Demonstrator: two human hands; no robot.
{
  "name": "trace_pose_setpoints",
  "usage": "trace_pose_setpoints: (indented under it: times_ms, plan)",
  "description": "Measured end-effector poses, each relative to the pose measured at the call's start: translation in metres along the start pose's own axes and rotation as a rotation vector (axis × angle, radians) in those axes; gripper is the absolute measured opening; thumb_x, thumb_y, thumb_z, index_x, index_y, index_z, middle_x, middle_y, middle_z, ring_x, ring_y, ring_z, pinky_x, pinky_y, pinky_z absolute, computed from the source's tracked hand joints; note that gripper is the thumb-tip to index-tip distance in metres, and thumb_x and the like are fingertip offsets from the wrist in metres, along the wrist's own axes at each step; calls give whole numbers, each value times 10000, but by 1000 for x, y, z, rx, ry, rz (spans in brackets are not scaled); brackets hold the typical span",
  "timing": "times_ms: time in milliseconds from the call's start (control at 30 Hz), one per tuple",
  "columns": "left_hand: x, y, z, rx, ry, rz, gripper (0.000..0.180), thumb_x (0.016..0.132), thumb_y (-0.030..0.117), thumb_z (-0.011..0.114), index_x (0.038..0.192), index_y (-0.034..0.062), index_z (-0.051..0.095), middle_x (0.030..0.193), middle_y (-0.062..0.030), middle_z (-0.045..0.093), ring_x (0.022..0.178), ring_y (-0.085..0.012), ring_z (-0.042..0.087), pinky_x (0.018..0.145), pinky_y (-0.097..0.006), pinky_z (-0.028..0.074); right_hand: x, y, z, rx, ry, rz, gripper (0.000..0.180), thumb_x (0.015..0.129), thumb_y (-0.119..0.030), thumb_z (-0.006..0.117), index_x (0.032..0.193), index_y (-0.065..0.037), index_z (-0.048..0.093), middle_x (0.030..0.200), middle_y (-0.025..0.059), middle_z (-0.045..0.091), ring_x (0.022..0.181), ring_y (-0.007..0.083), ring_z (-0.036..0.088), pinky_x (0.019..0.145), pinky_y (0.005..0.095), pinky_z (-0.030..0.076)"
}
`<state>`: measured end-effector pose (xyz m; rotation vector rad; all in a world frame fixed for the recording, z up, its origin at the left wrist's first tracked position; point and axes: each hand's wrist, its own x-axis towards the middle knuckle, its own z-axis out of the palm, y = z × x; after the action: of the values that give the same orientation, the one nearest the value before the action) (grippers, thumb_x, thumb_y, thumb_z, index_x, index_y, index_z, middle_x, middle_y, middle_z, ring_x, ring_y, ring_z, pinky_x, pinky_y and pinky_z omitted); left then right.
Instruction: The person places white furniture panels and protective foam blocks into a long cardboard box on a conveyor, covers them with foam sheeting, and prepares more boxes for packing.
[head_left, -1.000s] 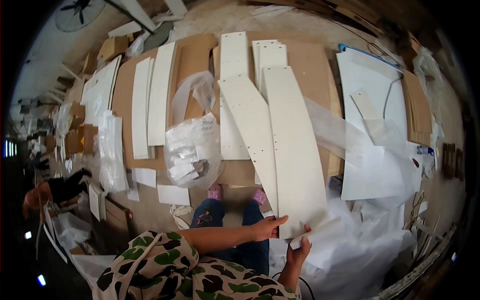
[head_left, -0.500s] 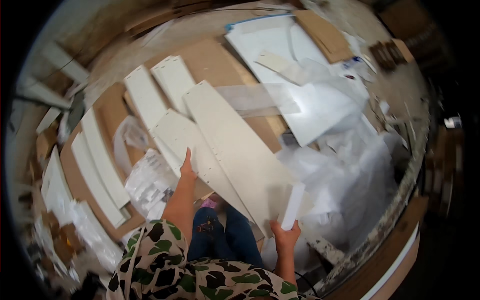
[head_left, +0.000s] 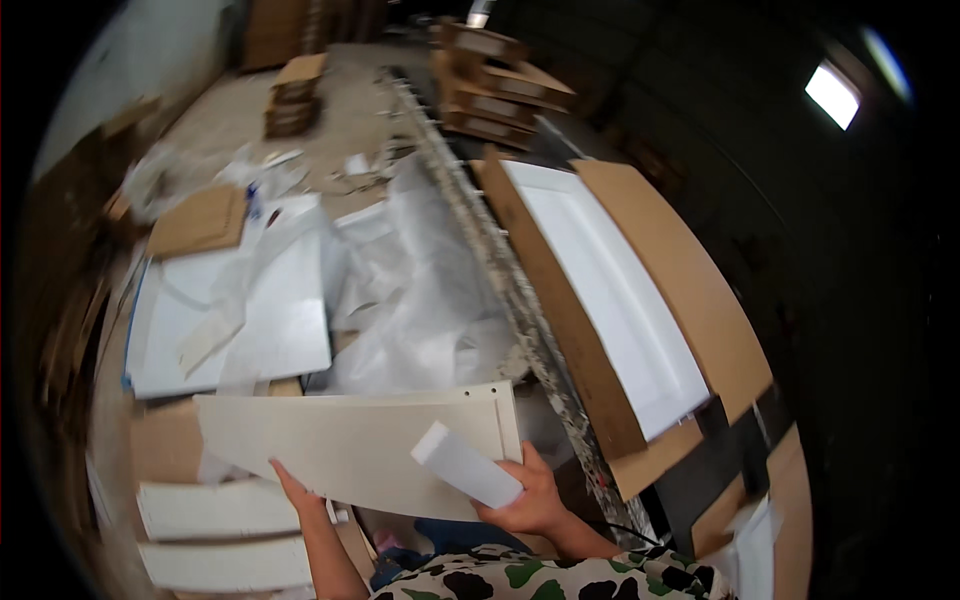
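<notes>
A long off-white panel [head_left: 340,440] stretches across in front of me, with a few small holes near its right end. My left hand [head_left: 300,492] is closed on its near edge, thumb on top and the other fingers hidden below. At the right end, my right hand [head_left: 535,495] grips a short white foam-like strip [head_left: 465,465] that lies slanted over the panel. That hand also touches the panel's edge; whether it grips the panel too is hard to see.
More white boards [head_left: 225,565] lie at lower left. Beyond are a large white panel [head_left: 270,345], crumpled translucent wrap [head_left: 420,290] and flat cardboard [head_left: 200,220]. A rough ledge [head_left: 500,260] runs along the right, beside an opened carton [head_left: 560,290] with a white lining. Stacked boxes [head_left: 490,90] stand farther off.
My view has swung to the right, bringing the opened carton and stacked boxes in. The panel now lies crosswise before me instead of diagonally. The white strip is still in my right hand.
</notes>
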<state>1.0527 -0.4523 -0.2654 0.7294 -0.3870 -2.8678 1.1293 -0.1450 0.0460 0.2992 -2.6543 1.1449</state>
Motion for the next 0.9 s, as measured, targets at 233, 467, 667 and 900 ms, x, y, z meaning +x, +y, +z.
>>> trace_pose_setpoints:
  times_ms: [233,467,667,900]
  plan:
    - [-8,-35,202,251,-255,-63,619,910,520,357,1338,74,341,1362,-66,380,1197,-272,392,1002,-402,333,-40,58,-92,164,348,174,454,598,-187,741,1008,-37,618,988,152,516,906,276,550,795,332,444]
    - [-99,-127,413,615,-398,315,611,934,486,333,1323,15,339,1331,-119,401,1164,-246,421,977,-351,365,-88,150,-177,421,623,283,572,622,-200,765,1117,-6,553,1151,124,493,1048,238,493,893,315,402]
    - [-190,-229,483,567,-678,679,605,878,427,526,1094,-138,525,1166,-228,525,1031,-257,488,891,-381,402,-117,169,-210,693,753,639,577,595,-205,776,1087,15,568,1063,102,532,983,196,522,832,298,431]
    - [-54,-334,558,591,-932,892,453,923,300,484,1089,-118,539,1045,-188,588,899,-227,546,825,-355,442,-127,187,-202,680,1446,339,549,665,-163,723,1125,36,498,999,89,571,878,153,549,747,279,453]
